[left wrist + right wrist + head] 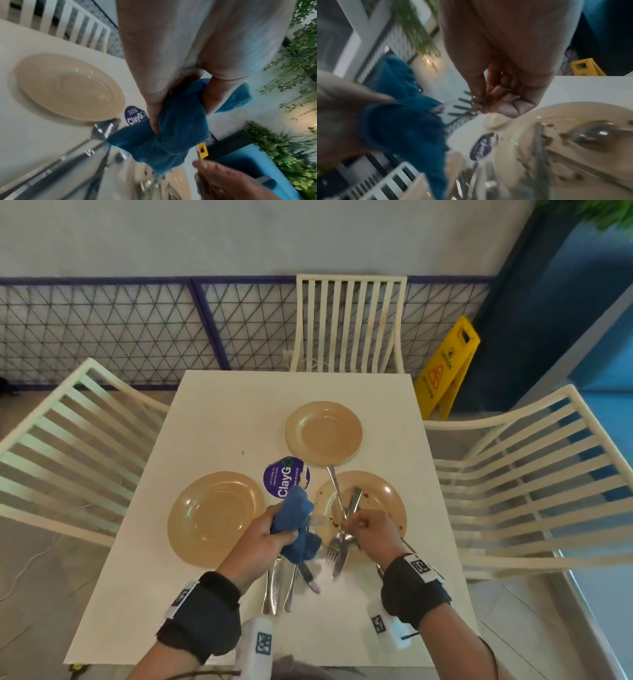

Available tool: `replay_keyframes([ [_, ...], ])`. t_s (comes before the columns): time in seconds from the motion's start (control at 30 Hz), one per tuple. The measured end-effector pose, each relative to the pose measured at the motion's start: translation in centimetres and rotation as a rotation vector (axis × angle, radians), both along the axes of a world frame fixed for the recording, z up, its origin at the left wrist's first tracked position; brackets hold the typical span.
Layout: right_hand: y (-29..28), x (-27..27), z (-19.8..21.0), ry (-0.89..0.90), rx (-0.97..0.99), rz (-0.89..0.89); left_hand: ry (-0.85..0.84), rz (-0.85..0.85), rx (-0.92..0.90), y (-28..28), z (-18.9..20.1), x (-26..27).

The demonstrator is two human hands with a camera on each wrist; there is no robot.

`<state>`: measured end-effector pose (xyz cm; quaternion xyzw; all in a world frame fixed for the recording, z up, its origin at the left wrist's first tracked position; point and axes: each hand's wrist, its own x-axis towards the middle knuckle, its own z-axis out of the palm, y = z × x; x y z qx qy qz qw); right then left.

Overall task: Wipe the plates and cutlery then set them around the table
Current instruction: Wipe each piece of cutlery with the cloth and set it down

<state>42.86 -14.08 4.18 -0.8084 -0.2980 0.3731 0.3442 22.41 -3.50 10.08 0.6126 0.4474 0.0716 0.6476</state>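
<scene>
Nearest the person, several pieces of cutlery [277, 583] lie on the white worktop [212, 419] by its near edge, apparently the ones already wiped, though that is a guess from where they lie. Just above them the left hand [263, 537] has its fingers curled round a bunched blue cloth [296, 523]. Beside it the right hand [371, 534] pinches a fork [334, 547] near its neck, tines pointing toward the cloth, over the near rim of the dirty plate [383, 494].

The step in hand looks like the cutlery wiping: one fork is lifted and offered to the cloth. The next move calls for bringing tines and cloth together, folding the cloth round the metal and drawing the fork through, then laying it with the pieces on the worktop.

The dirty plate carries brown specks and crossed cutlery: a spoon [594, 133] and other handles that I cannot sort out. It waits to be cleared and wiped. The left plate [215, 517] looks clean, as does the far plate [323, 433], which sits toward the chair at the far side.

Between the three plates a round purple sticker [281, 479] reads "ClayGo"; its smaller print is too fine to read. On the floor beyond the far right corner, a yellow floor sign [445, 368] reads "CAUTION".
</scene>
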Motion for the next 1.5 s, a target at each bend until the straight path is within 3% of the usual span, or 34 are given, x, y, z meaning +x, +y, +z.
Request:
replay_keyframes([
  [0.07,-0.2,-0.5,2.1,0.1,0.111,0.002,-0.057,0.063,-0.065,-0.9,0.0,2.5],
  [0.13,-0.4,-1.0,3.8,0.087,0.169,0.053,-0.11,0.105,-0.131,-2.2,0.2,5.0],
  [0.3,-2.7,-0.9,6.0,0.108,0.256,0.088,-0.179,0.217,-0.093,-2.8,1.3,8.4],
  [0.47,-4.8,-0.7,7.7,0.113,0.27,0.129,-0.342,0.359,-0.161,-1.5,4.0,10.1],
  [0.63,-4.9,0.2,8.3,0.062,0.295,0.091,-0.322,0.28,-0.164,-5.0,3.5,10.4],
  [0.83,-7.6,-0.5,8.9,0.115,0.337,0.159,-0.371,0.461,-0.083,-1.7,4.0,9.4],
  [1.07,-5.0,-0.5,8.9,0.076,0.286,0.104,-0.36,0.318,-0.132,-7.3,3.8,8.5],
  [1.17,-5.7,0.1,9.6,0.093,0.235,0.107,-0.298,0.259,-0.015,-6.6,3.7,7.1],
  [1.3,-5.1,1.8,11.7,0.208,0.349,-0.075,-0.211,0.076,0.179,-6.4,4.3,5.7],
  [1.4,-3.2,1.4,12.6,0.27,0.328,-0.029,-0.141,-0.106,0.284,-6.4,4.6,5.3],
  [1.5,-1.9,0.8,12.9,0.264,0.363,-0.03,-0.124,-0.166,0.301,-6.4,4.9,5.1],
])
